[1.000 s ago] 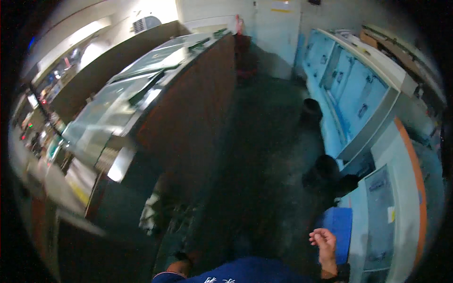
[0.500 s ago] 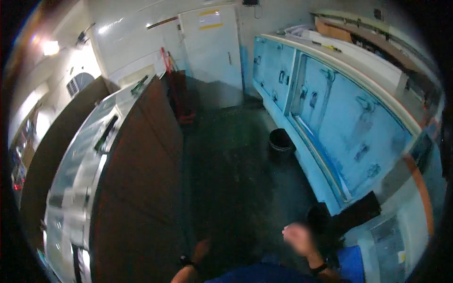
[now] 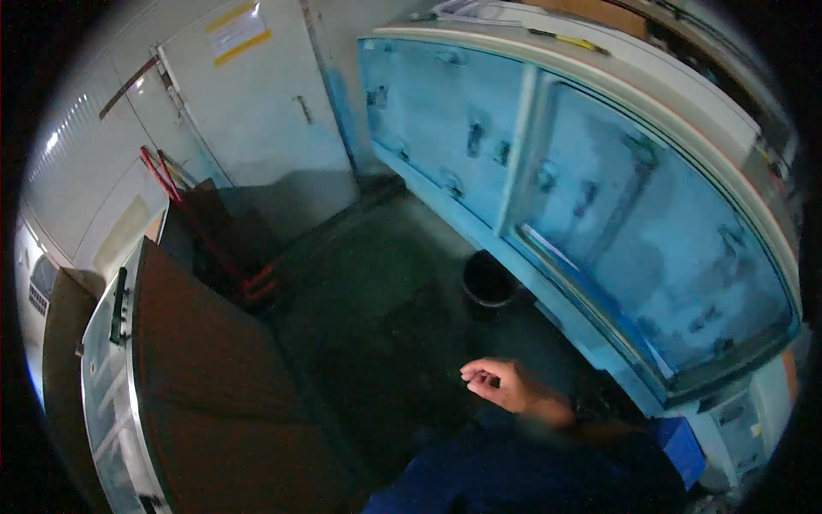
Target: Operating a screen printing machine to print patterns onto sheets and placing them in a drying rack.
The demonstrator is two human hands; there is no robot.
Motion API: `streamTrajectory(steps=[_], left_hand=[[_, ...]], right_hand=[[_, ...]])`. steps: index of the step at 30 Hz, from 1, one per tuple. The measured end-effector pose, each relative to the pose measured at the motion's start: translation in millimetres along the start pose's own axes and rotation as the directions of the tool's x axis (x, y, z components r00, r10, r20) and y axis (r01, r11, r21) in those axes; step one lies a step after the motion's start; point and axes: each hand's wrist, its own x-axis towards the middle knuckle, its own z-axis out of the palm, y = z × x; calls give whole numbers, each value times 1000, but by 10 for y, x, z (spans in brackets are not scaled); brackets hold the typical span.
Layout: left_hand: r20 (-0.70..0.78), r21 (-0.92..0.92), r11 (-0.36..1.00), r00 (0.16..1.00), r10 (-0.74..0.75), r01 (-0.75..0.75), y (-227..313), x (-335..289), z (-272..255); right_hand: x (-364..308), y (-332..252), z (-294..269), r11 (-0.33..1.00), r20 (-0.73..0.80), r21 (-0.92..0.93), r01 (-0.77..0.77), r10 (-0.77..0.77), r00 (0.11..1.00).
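Observation:
My right hand (image 3: 507, 385) reaches in from the lower right over the dark floor, with its fingers loosely curled toward the thumb. I see nothing in it, and it touches nothing. Of the things around it, a black bucket (image 3: 488, 300) on the floor is among the nearest, just beyond the hand beside the light-blue cabinet (image 3: 591, 206). My left hand is out of view. My dark blue clothing (image 3: 505, 471) fills the lower middle.
A brown-sided counter (image 3: 214, 343) with a glass and metal top stands on the left. Beyond it leans a red hand truck (image 3: 257, 278) near a white door (image 3: 248, 94). A yellow tool (image 3: 582, 43) lies on the cabinet top. At lower right sits a blue box (image 3: 682, 450).
My view has swung to the right and come nearer the light-blue cabinet and the bucket. My left hand has left the picture. The right hand now appears higher and farther left.

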Motion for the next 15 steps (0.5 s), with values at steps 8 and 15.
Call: streamTrajectory(steps=[8,15], left_hand=[[-255,-547,837,958,-135,-28,-656,4814,-3559],[-256,-368,903,958,132,-223,-947,7550,-4749]], right_hand=[[2249,383,-638,998,-263,-33,-53,42,964],[4680,905,-1058,999,-233,-50,-9,-3,972]])
